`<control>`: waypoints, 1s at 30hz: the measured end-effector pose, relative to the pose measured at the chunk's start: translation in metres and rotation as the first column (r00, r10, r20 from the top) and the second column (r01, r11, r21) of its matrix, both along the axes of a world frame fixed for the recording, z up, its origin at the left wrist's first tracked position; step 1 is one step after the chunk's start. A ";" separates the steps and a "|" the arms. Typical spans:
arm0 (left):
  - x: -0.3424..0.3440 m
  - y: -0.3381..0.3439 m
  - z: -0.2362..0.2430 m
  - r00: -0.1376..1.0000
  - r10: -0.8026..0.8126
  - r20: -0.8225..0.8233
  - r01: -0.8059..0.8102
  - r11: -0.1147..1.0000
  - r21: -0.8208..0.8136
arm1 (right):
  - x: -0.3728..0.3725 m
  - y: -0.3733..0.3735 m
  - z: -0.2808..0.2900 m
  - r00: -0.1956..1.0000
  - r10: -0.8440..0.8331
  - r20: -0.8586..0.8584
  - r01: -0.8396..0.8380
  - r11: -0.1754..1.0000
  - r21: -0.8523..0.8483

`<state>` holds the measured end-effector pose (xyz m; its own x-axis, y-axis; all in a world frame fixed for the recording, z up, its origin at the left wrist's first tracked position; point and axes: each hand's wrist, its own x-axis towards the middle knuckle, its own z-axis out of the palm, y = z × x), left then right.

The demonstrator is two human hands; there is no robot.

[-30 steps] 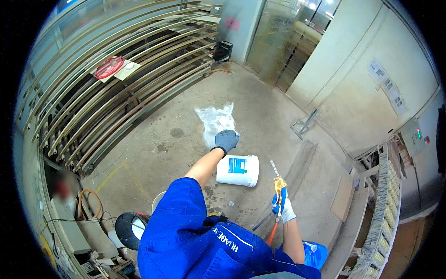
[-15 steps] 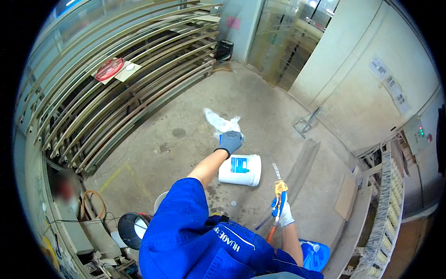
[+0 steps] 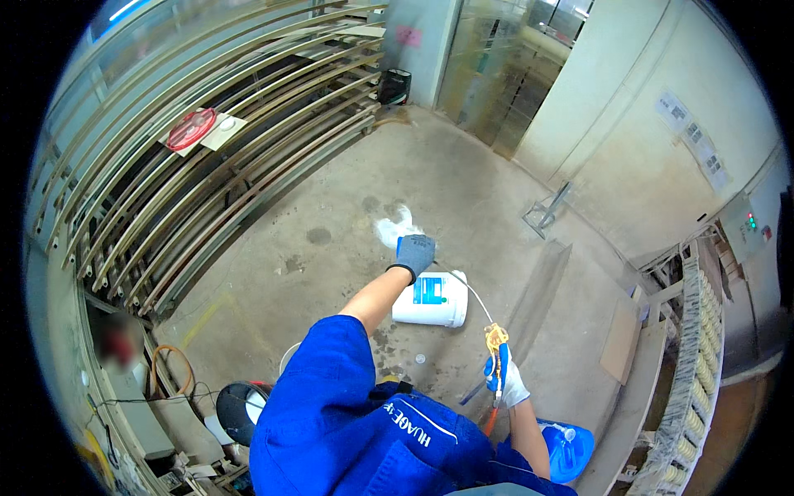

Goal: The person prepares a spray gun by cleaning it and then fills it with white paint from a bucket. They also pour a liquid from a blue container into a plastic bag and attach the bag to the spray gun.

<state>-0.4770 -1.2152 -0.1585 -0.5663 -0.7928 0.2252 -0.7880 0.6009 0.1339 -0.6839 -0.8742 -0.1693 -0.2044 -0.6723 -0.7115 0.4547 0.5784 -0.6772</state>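
Observation:
My left hand [image 3: 416, 254], in a grey-blue glove, is closed in front of me above the floor. A blurred white thing like thin cloth or film [image 3: 395, 229] spreads from beyond its fingers. A thin pale tube [image 3: 469, 286] bows from near that hand to a yellow-orange spray gun [image 3: 496, 337]. My right hand [image 3: 508, 382], in a white and blue glove, is wrapped round the gun. An orange hose [image 3: 491, 420] runs down from it. Below the left hand, a white bucket [image 3: 413, 307] with a blue label lies near the wrist.
A long slatted rack [image 3: 248, 153] lines the left side, with a red round item [image 3: 192, 129] on it. A blue jug [image 3: 564, 450] stands by my right forearm. A black bucket [image 3: 235, 412] is at lower left. A metal-framed stand [image 3: 542, 217] sits near the right wall.
The white cloth-like thing has changed shape and drawn in closer to my left hand. The thin tube, short and straight before, now bows from the gun toward that hand. The right hand still grips the gun.

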 end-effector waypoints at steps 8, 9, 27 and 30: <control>0.006 -0.011 -0.018 1.000 0.011 0.018 -0.011 0.999 -0.038 | 0.009 0.001 0.001 0.980 -0.165 0.113 0.178 0.977 -0.118; 0.005 -0.010 -0.013 1.000 -0.008 0.030 0.009 0.999 -0.039 | 0.010 -0.002 0.003 0.989 -0.116 0.092 0.124 0.989 -0.085; 0.003 -0.012 -0.004 0.999 0.051 -0.008 -0.051 0.998 0.044 | 0.016 -0.022 0.012 0.981 -0.069 0.179 0.096 0.985 -0.146; 0.011 -0.013 -0.006 0.997 0.069 -0.033 -0.071 0.996 -0.055 | 0.021 -0.020 0.020 0.995 -0.028 0.095 0.037 0.995 -0.092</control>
<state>-0.4663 -1.2285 -0.1643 -0.5018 -0.8160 0.2870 -0.8244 0.5516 0.1267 -0.6632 -0.8946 -0.1492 -0.1627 -0.7310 -0.6627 0.5360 0.4984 -0.6814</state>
